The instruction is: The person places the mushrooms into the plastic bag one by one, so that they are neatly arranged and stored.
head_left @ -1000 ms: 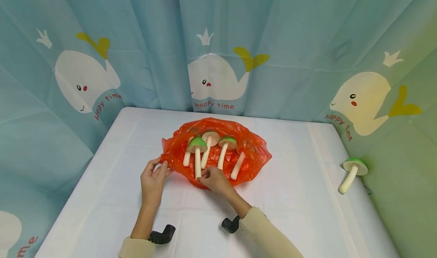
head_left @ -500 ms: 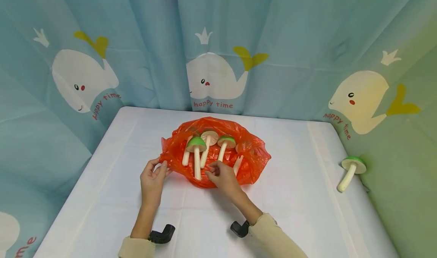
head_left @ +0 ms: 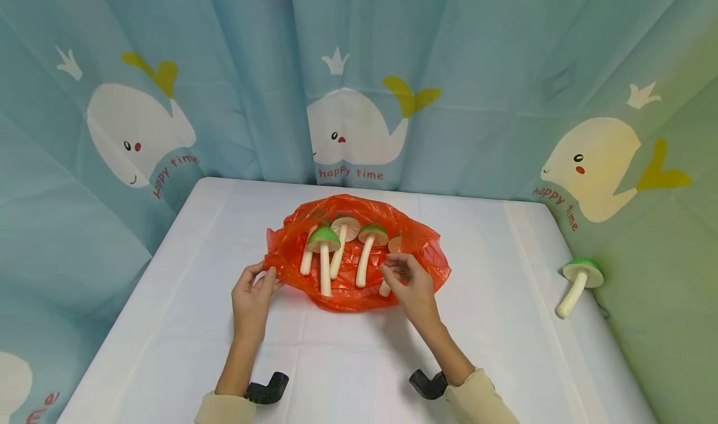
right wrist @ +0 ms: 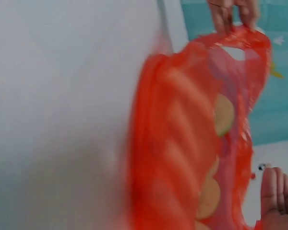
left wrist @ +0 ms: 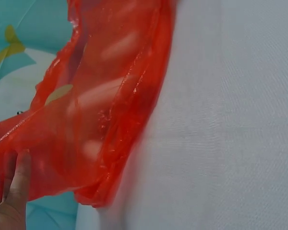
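A thin red plastic bag [head_left: 359, 203] lies spread with its mouth gaping on the white table. Inside are several toy mushrooms with green caps and pale stems, among them a front-left mushroom [head_left: 325, 271] whose stem reaches the bag's near edge. My left hand [head_left: 252, 299] pinches the bag's left edge between thumb and fingers; in the right wrist view that left hand [right wrist: 235, 12] holds the rim. My right hand [head_left: 416, 290] hovers at the bag's right side, fingers relaxed and holding nothing. It partly hides the rightmost mushroom [head_left: 384, 289].
One more green-capped mushroom [head_left: 573, 296] lies at the table's right edge. A blue curtain [head_left: 482, 100] with whale prints rises behind the table [head_left: 493, 324] and along its sides. Black wrist-camera mounts [head_left: 429, 385] sit under both forearms.
My right hand has let go of the front-left mushroom's stem and moved right across the bag. My left hand has stayed at the bag's left edge.
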The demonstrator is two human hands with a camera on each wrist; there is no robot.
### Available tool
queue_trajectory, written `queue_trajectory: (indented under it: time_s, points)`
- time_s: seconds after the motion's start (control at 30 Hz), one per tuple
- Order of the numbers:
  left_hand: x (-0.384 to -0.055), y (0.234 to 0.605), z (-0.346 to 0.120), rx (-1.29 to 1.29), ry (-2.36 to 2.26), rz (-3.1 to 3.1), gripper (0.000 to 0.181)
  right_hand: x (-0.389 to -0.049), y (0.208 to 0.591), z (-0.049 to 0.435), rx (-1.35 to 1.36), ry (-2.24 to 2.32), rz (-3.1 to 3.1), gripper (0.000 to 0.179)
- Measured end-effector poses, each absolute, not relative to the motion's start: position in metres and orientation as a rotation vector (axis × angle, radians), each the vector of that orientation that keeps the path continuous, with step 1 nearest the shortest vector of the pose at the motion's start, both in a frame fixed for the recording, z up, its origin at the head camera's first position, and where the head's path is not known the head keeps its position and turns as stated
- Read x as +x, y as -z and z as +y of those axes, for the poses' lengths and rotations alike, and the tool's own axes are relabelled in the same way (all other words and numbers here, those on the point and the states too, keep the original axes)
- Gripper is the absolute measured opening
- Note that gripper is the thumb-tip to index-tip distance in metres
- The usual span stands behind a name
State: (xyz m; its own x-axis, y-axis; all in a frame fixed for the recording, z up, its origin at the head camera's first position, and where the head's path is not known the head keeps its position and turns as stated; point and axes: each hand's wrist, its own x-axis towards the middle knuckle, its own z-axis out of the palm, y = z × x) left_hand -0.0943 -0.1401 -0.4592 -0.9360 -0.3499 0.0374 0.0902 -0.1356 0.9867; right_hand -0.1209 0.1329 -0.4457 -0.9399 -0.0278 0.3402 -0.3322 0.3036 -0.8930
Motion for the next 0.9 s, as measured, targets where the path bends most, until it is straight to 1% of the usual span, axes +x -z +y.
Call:
queue_trajectory:
  time_s: [0.07, 0.2, 0.3, 0.4, 0.5, 0.63, 0.73, 0.8, 0.9]
  points:
    - [-0.094, 0.460, -0.140, 0.312, 2.157, -1.840, 0.030, -0.115, 0.434, 0.141, 0.327, -1.694, -2.248, 0.023]
    - [-0.093, 0.460, -0.137, 0.297, 2.188, -1.827, 0.031, -0.107, 0.415, 0.163, 0.295, -1.560, -2.186, 0.018]
    - [-0.092, 0.461, -0.137, 0.285, 2.184, -1.846, 0.032, -0.112, 0.422, 0.194, 0.218, -1.387, -2.181, 0.014]
    - [-0.092, 0.463, -0.139, 0.301, 2.165, -1.848, 0.031, -0.120, 0.437, 0.233, 0.092, -1.188, -2.225, 0.014]
    - [-0.091, 0.465, -0.141, 0.321, 2.172, -1.822, 0.030, -0.123, 0.445, 0.272, -0.123, -0.881, -2.419, 0.026]
    - [-0.091, 0.465, -0.139, 0.324, 2.161, -1.824, 0.032, -0.116, 0.449, 0.320, -0.509, -0.547, -2.778, 0.056]
    - [-0.094, 0.463, -0.138, 0.315, 2.143, -1.833, 0.033, -0.110, 0.452, 0.352, -0.819, -0.543, -2.879, 0.069]
    - [-0.095, 0.461, -0.138, 0.309, 2.152, -1.819, 0.033, -0.107, 0.453, 0.371, -0.968, -0.580, -2.863, 0.075]
    - [-0.095, 0.457, -0.138, 0.301, 2.183, -1.786, 0.032, -0.103, 0.456, 0.392, -1.068, -0.668, -2.797, 0.079]
